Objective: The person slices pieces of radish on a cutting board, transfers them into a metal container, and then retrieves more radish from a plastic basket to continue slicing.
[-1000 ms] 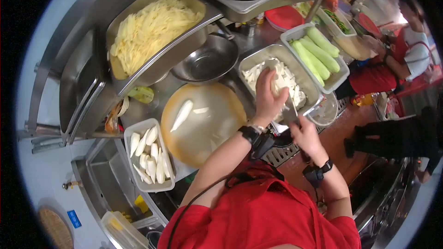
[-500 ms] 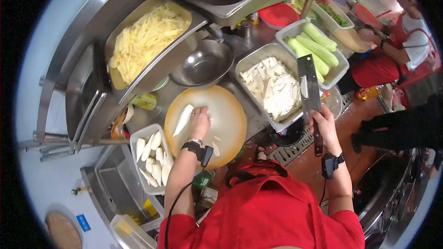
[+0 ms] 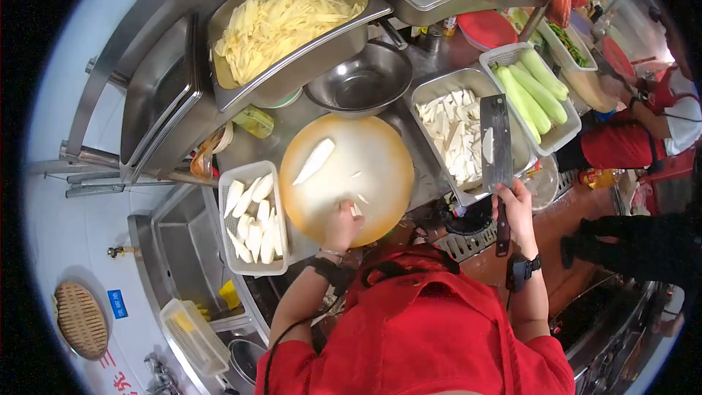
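My left hand (image 3: 342, 227) is low on the round cutting board (image 3: 384, 168), its fingers closed around a small white piece (image 3: 355, 210). A peeled white vegetable (image 3: 315, 161) lies on the board's upper left, apart from my hand, with a few thin scraps near the middle. In my right hand (image 3: 515, 208) is the dark handle of a cleaver (image 3: 496, 146). Its broad blade points up over the edge of a metal tray of white slices (image 3: 457, 132), with a white slice stuck to it. A white basket (image 3: 284, 249) of peeled pieces stands left of the board.
A wok (image 3: 365, 80) and a tray of pale shreds (image 3: 281, 22) are beyond the board. Right of the slices, a basket holds long green vegetables (image 3: 537, 91). A sink (image 3: 190, 249) lies at the left. A person in a red apron (image 3: 621, 139) stands at the right.
My left hand has moved from beside the large white piece to the board's near edge and closed on a small piece. The cleaver stays raised over the tray. The camera view has shifted.
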{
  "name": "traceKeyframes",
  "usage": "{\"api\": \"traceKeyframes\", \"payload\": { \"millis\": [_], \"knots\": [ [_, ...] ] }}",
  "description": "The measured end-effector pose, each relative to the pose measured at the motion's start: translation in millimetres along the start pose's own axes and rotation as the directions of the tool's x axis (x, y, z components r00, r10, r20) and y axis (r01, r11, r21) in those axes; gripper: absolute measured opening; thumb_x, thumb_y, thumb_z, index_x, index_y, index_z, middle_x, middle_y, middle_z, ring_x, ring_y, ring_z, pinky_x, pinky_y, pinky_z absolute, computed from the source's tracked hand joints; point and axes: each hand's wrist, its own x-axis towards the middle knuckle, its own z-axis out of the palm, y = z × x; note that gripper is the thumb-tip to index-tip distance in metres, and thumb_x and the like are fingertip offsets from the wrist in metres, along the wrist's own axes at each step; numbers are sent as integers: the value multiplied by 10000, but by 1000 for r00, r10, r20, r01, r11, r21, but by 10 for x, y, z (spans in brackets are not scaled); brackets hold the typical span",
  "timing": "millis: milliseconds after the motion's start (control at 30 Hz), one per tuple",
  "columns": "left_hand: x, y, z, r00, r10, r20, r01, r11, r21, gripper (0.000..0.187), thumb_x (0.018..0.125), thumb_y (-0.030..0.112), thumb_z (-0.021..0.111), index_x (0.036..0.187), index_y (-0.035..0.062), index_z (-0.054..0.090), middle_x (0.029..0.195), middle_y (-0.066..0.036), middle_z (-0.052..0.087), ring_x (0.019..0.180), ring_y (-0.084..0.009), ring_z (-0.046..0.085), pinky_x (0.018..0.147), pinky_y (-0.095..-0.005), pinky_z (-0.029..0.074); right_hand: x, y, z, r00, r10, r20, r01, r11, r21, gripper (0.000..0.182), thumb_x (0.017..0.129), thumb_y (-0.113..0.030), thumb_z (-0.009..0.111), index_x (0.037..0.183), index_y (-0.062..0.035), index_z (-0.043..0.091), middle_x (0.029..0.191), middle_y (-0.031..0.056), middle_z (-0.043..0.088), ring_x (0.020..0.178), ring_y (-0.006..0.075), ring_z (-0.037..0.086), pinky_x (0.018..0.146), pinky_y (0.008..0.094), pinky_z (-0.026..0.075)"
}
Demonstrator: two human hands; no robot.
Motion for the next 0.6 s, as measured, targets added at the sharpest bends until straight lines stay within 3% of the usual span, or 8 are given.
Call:
{"api": "traceKeyframes", "payload": {
  "millis": [67, 167, 233, 267, 367, 433, 533, 600],
  "knots": [
    [-39, 52, 42, 999, 20, -37, -18, 999, 36, 257, 665, 129, 643, 886, 53, 536, 899, -162, 555, 763, -346, 582, 649, -413, 490, 1, 45, -7, 1000, -6, 1, 6, 1000, 13, 80, 861, -134, 505, 851, -56, 494, 547, 12, 494, 376, 87, 442, 347, 210, 349],
    [14, 15, 127, 995, -28, 97, 27, 1000, 13, 259, 668, 111, 628, 901, 52, 533, 872, -159, 567, 768, -343, 580, 652, -415, 487, -24, 61, -19, 1000, -13, 3, 13, 999, 40, 78, 862, -130, 502, 848, -54, 498, 548, 15, 496, 378, 88, 444, 350, 210, 350],
    [122, 4, 130, 992, -101, 72, 113, 975, -192, 240, 680, 91, 610, 908, 59, 544, 844, -161, 577, 773, -332, 581, 664, -410, 482, -42, 57, -25, 1000, -14, 3, 14, 998, 54, 77, 862, -129, 501, 844, -54, 499, 549, 17, 499, 381, 89, 446, 352, 211, 351],
    [186, -44, 157, 993, -98, 70, 110, 975, -191, 240, 680, 91, 610, 908, 59, 544, 844, -161, 577, 773, -332, 581, 664, -410, 482, -57, 53, -33, 1000, -6, -6, 7, 999, 45, 76, 862, -127, 499, 843, -53, 499, 550, 17, 500, 382, 90, 447, 354, 213, 354],
    [361, -147, 168, 997, 76, 24, -69, 972, -225, 191, 691, 76, 593, 881, 66, 573, 824, -162, 583, 776, -320, 583, 672, -408, 474, -88, 71, -80, 1000, 10, -27, -9, 999, 34, 72, 860, -122, 497, 841, -52, 499, 550, 17, 500, 382, 93, 446, 356, 216, 357],
    [439, -106, 84, 971, 146, 192, -132, 988, -84, 134, 700, 67, 580, 833, 63, 599, 837, -161, 581, 765, -324, 580, 685, -416, 465, -109, 84, -105, 999, 19, -42, -18, 999, 34, 70, 859, -120, 496, 840, -52, 498, 550, 17, 499, 382, 95, 445, 357, 218, 357],
    [543, -127, 123, 940, 292, 176, -313, 944, 104, 95, 694, 80, 595, 784, 52, 605, 798, -154, 585, 733, -321, 577, 675, -414, 459, -143, 91, -126, 997, 46, -58, -42, 997, 67, 65, 857, -113, 494, 854, -49, 504, 555, 18, 501, 386, 96, 446, 362, 218, 360],
    [654, -130, 78, 916, 268, 299, -298, 953, 59, 117, 705, 113, 606, 793, 36, 599, 767, -150, 592, 715, -317, 581, 666, -397, 460, -161, 119, -146, 998, 40, -55, -36, 998, 61, 71, 858, -108, 490, 874, -42, 509, 563, 19, 505, 394, 96, 450, 371, 218, 366]
  ]
}}
